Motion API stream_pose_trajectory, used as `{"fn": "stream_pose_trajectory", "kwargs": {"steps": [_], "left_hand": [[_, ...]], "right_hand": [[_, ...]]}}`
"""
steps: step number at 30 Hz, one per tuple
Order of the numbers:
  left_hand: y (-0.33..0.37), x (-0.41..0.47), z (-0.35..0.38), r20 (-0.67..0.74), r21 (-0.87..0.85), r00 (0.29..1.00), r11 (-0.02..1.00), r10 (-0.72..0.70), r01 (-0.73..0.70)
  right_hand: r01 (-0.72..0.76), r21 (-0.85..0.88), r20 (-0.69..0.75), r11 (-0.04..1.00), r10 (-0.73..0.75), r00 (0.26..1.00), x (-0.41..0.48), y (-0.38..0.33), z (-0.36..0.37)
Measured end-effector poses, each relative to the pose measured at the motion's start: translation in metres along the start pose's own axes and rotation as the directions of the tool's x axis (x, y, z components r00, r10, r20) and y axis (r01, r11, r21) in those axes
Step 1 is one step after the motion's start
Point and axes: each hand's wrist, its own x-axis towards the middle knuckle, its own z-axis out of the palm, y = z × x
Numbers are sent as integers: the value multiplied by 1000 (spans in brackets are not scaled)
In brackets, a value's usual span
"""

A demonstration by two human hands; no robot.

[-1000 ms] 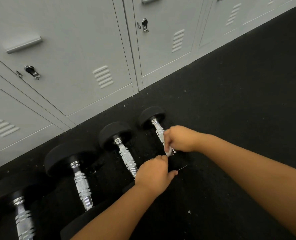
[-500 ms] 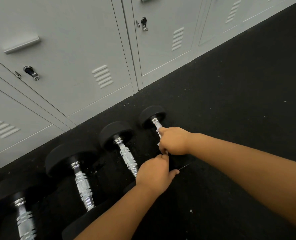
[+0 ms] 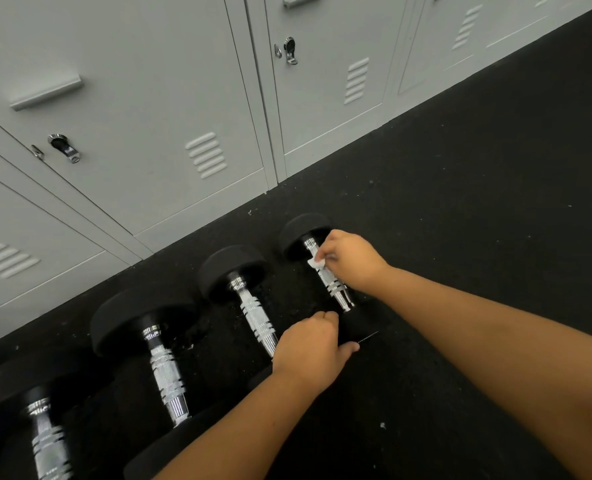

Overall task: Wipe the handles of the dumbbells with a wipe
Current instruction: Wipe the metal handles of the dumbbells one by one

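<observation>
Several black dumbbells with chrome handles lie in a row on the black floor. My right hand (image 3: 351,259) pinches a small white wipe (image 3: 315,262) against the far end of the rightmost dumbbell's handle (image 3: 336,289), close to its far weight head (image 3: 301,230). My left hand (image 3: 313,346) grips the near weight head of that same dumbbell, which is mostly hidden beneath it. To the left lie the second dumbbell (image 3: 256,317), the third dumbbell (image 3: 164,372) and the fourth dumbbell (image 3: 45,441), all untouched.
Grey metal lockers (image 3: 149,116) with latches and vents stand along the far edge, just behind the dumbbell heads. Black rubber flooring (image 3: 460,202) with small white specks stretches to the right and behind my arms.
My right hand has slid with the wipe along the handle from its near end towards the far weight head, uncovering most of the chrome. My left hand has stayed in place.
</observation>
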Motion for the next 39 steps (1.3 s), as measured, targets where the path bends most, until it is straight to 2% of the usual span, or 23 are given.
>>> {"fn": "stream_pose_trajectory", "kwargs": {"steps": [3, 6, 9, 10, 11, 13, 14, 16, 18, 23, 26, 29, 30, 31, 33, 35, 37, 39], "left_hand": [[-1, 2, 0, 21, -23, 1000, 999, -22, 22], [-2, 3, 0, 33, -27, 999, 999, -38, 38], [-2, 2, 1, 28, -21, 999, 999, -35, 36], [-2, 2, 1, 23, -18, 999, 999, -33, 33], [-2, 2, 1, 18, -16, 999, 999, -31, 32], [-3, 2, 2, 12, -19, 1000, 999, -28, 28], [-3, 2, 2, 12, -22, 1000, 999, -26, 26], [-2, 1, 2, 10, -25, 1000, 999, -21, 22], [-2, 2, 3, 8, -29, 1000, 999, -22, 22], [-2, 4, 3, 11, -21, 1000, 1000, -21, 21], [-3, 3, 3, 10, -5, 1000, 1000, -19, 19], [-3, 3, 4, 8, 2, 1000, 1000, -13, 13], [-3, 3, 4, 6, 0, 1000, 1000, -11, 11], [-3, 3, 3, 4, -3, 1000, 1000, -9, 9], [-2, 3, 4, 2, -6, 1000, 1000, -4, 4], [-2, 3, 3, 1, -6, 1000, 1000, -3, 3], [-2, 3, 3, 1, -6, 1000, 1000, -3, 3], [-1, 3, 2, 5, -9, 1000, 1000, -7, 8]], "right_hand": [[47, -59, 73, 997, -42, 996, -15, 7, 4], [47, -33, 188, 998, -40, 981, -32, 13, -2], [-56, 9, 391, 998, 48, 919, -35, 19, -17], [-117, 65, 415, 991, 80, 906, -33, 21, -22], [-179, 160, 370, 971, 109, 922, -29, 22, -25], [-263, 423, 132, 867, 228, 965, -15, 25, -25], [-278, 542, 30, 793, 312, 949, -6, 25, -22], [-308, 648, -35, 697, 431, 902, 10, 21, -11], [-350, 627, 13, 696, 440, 898, 17, 17, 3], [-374, 506, 69, 777, 396, 916, -4, 21, 13], [-415, 427, 222, 804, 351, 910, -18, 34, 6], [-443, 226, 435, 868, 317, 843, -22, 40, -11], [-450, 203, 447, 870, 326, 833, -19, 39, -17], [-460, 235, 411, 857, 341, 845, -13, 39, -21], [-465, 419, 227, 780, 406, 885, 2, 37, -20], [-425, 557, 69, 714, 469, 880, 16, 28, -11], [-417, 601, 78, 682, 469, 880, 25, 20, 1], [-449, 575, 121, 684, 472, 873, 23, 14, 9]]}}
